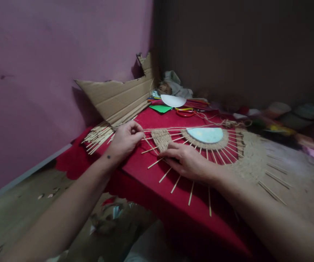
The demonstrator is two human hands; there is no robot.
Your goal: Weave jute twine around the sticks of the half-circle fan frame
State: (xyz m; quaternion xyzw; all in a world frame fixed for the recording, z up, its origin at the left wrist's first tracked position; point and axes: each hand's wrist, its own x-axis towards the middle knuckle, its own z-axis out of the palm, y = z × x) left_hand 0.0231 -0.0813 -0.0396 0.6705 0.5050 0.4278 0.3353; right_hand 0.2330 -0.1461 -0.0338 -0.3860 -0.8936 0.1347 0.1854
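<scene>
A half-round fan of thin wooden sticks lies on the red cloth, with jute twine woven between the sticks. Its centre is a pale blue half-disc edged in twine. My left hand pinches a strand of jute twine beyond the left stick ends. Over the left part of the fan, my right hand rests with fingers bent against the sticks and the woven patch. Whether its fingertips grip twine or a stick is hidden. The woven band on the right is wider.
Loose sticks lie in a bundle beside torn cardboard by the wall. Behind the fan are red-handled scissors, a white half-disc, green paper and a twine ball. The red cloth hangs over the front edge.
</scene>
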